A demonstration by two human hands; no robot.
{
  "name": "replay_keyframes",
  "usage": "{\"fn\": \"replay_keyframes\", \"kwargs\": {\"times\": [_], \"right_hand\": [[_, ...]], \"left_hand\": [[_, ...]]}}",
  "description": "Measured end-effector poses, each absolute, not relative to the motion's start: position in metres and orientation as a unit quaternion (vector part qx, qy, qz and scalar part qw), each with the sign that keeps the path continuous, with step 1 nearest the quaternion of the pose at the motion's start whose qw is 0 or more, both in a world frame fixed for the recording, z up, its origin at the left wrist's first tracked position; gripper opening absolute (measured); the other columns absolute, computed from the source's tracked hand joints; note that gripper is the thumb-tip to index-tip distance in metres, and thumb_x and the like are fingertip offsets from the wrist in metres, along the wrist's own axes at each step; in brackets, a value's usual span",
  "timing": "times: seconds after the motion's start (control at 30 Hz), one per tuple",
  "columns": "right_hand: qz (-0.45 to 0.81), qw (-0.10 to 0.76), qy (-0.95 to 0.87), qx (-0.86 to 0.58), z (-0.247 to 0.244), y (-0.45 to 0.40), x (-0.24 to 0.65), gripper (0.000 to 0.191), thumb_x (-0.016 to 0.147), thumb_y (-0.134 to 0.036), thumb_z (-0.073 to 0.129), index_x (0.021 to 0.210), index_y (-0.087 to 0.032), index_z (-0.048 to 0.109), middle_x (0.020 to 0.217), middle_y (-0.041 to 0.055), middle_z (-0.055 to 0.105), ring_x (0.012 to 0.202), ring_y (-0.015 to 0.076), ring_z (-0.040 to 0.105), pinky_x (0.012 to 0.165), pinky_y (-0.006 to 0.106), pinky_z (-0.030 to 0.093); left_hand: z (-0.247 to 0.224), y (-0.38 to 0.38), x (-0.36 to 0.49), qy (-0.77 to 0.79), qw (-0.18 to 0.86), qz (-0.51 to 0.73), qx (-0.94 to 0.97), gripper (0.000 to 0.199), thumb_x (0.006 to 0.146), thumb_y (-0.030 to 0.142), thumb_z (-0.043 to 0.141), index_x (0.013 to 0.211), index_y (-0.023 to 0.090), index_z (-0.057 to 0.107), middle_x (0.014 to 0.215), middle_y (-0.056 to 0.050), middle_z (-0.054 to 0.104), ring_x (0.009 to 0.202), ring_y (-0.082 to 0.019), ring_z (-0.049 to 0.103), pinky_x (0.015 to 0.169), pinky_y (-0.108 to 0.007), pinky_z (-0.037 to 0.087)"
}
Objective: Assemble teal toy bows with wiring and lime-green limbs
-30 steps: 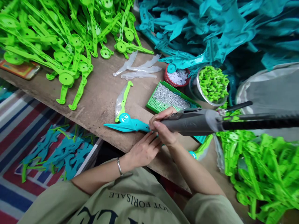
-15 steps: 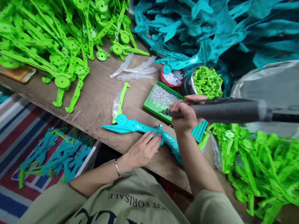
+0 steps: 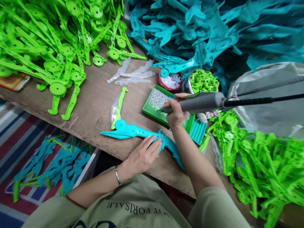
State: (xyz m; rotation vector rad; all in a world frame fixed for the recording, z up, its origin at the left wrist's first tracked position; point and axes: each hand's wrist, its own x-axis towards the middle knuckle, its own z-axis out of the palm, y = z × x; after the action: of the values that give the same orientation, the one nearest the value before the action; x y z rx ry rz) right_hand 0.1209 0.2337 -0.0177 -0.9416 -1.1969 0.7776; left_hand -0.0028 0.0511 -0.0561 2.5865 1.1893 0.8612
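My left hand (image 3: 145, 154) lies with fingers stretched out on the teal plastic toy part (image 3: 128, 131), pressing it against the tabletop. At that part's left end a lime-green arm with a clear blade (image 3: 116, 109) joins at a round disc and points away from me. My right hand (image 3: 177, 114) is closed around a grey electric screwdriver (image 3: 201, 104), its cable running off to the right. The screwdriver's tip is over the green tray (image 3: 148, 106) of small silver screws (image 3: 159, 97). Whether a screw sits on the tip is too small to tell.
Piles of lime-green parts (image 3: 66, 50) and teal parts (image 3: 190, 34) fill the far side. Clear blades (image 3: 135, 74), a red basket (image 3: 171, 83) and a tub of green pieces (image 3: 204, 80) stand nearby. More green parts (image 3: 263, 164) lie right; finished-looking pieces (image 3: 57, 161) lie below left.
My right hand has moved the screwdriver slightly left, and the tool's rear end has swung toward me less and sits higher. My left hand stays on the teal part. The whole view has shifted slightly.
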Motion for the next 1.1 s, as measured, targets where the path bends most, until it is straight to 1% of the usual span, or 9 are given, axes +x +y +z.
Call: {"fn": "replay_keyframes", "kwargs": {"times": [0.17, 0.3, 0.4, 0.5, 0.6, 0.77, 0.83, 0.93, 1.1], "right_hand": [[0.349, 0.671, -0.524, -0.393, -0.02, 0.236, 0.119, 0.028, 0.078, -0.041, 0.075, 0.093, -0.026, 0.056, 0.054, -0.0115, 0.055, 0.045, 0.0122, 0.055, 0.054, 0.03, 0.049], [0.342, 0.67, -0.529, -0.394, -0.017, 0.237, 0.119, 0.025, 0.078, -0.035, 0.074, 0.092, -0.025, 0.057, 0.054, -0.0106, 0.056, 0.043, 0.013, 0.054, 0.051, 0.029, 0.049], [0.34, 0.68, -0.527, -0.38, -0.003, 0.232, 0.116, 0.022, 0.079, -0.033, 0.072, 0.093, -0.026, 0.057, 0.052, -0.0108, 0.053, 0.042, 0.0133, 0.054, 0.05, 0.029, 0.049], [0.359, 0.685, -0.531, -0.347, 0.018, 0.215, 0.106, 0.016, 0.08, -0.03, 0.07, 0.088, -0.026, 0.056, 0.052, -0.0099, 0.05, 0.041, 0.0134, 0.052, 0.048, 0.029, 0.048], [0.418, 0.659, -0.545, -0.306, 0.036, 0.188, 0.09, 0.015, 0.079, -0.03, 0.07, 0.087, -0.027, 0.057, 0.051, -0.0091, 0.049, 0.04, 0.0139, 0.049, 0.044, 0.03, 0.045], [0.521, 0.589, -0.553, -0.275, 0.035, 0.15, 0.067, 0.018, 0.084, -0.028, 0.069, 0.099, -0.027, 0.06, 0.053, -0.0084, 0.056, 0.043, 0.0154, 0.052, 0.047, 0.032, 0.047], [0.535, 0.575, -0.558, -0.267, 0.027, 0.145, 0.063, 0.02, 0.085, -0.029, 0.07, 0.1, -0.028, 0.059, 0.054, -0.0088, 0.057, 0.044, 0.0151, 0.054, 0.048, 0.032, 0.048], [0.542, 0.56, -0.561, -0.279, 0.018, 0.146, 0.061, 0.022, 0.086, -0.033, 0.071, 0.102, -0.028, 0.057, 0.056, -0.0095, 0.057, 0.046, 0.0144, 0.055, 0.05, 0.031, 0.048], [0.544, 0.549, -0.561, -0.297, 0.01, 0.147, 0.06, 0.022, 0.087, -0.03, 0.071, 0.104, -0.028, 0.058, 0.06, -0.0088, 0.059, 0.048, 0.0139, 0.055, 0.052, 0.031, 0.049]], "left_hand": [[-0.056, 0.052, -0.002, 0.397, 0.081, 0.288, 0.868, 0.047, 0.102, 0.02, 0.059, 0.145, 0.002, 0.053, 0.151, -0.018, 0.06, 0.148, -0.032, 0.049, 0.123, -0.049, 0.046], [-0.057, 0.052, -0.003, 0.398, 0.068, 0.292, 0.867, 0.045, 0.102, 0.019, 0.059, 0.143, 0.001, 0.055, 0.149, -0.018, 0.061, 0.145, -0.032, 0.052, 0.122, -0.048, 0.046], [-0.057, 0.052, -0.002, 0.395, 0.071, 0.286, 0.87, 0.046, 0.101, 0.02, 0.059, 0.144, 0.001, 0.054, 0.149, -0.02, 0.061, 0.148, -0.031, 0.049, 0.123, -0.048, 0.045], [-0.056, 0.051, -0.002, 0.399, 0.081, 0.278, 0.87, 0.047, 0.102, 0.022, 0.058, 0.145, 0.002, 0.053, 0.15, -0.02, 0.06, 0.149, -0.03, 0.048, 0.124, -0.048, 0.044], [-0.057, 0.05, -0.001, 0.397, 0.08, 0.276, 0.872, 0.045, 0.103, 0.021, 0.055, 0.144, 0.003, 0.054, 0.15, -0.018, 0.059, 0.148, -0.031, 0.048, 0.125, -0.048, 0.041], [-0.068, 0.046, 0.003, 0.394, 0.103, 0.273, 0.872, 0.037, 0.101, 0.018, 0.055, 0.136, 0.009, 0.062, 0.14, -0.015, 0.065, 0.142, -0.031, 0.052, 0.124, -0.049, 0.042], [-0.071, 0.045, 0.004, 0.393, 0.1, 0.285, 0.869, 0.034, 0.1, 0.019, 0.056, 0.131, 0.01, 0.065, 0.138, -0.015, 0.066, 0.137, -0.031, 0.055, 0.124, -0.049, 0.041], [-0.071, 0.046, 0.004, 0.389, 0.094, 0.29, 0.869, 0.033, 0.099, 0.018, 0.055, 0.129, 0.009, 0.067, 0.135, -0.014, 0.068, 0.132, -0.03, 0.058, 0.125, -0.047, 0.04], [-0.062, 0.047, 0.002, 0.394, 0.108, 0.276, 0.87, 0.032, 0.101, 0.017, 0.049, 0.125, 0.012, 0.069, 0.131, -0.012, 0.071, 0.132, -0.028, 0.059, 0.124, -0.045, 0.041]]}}
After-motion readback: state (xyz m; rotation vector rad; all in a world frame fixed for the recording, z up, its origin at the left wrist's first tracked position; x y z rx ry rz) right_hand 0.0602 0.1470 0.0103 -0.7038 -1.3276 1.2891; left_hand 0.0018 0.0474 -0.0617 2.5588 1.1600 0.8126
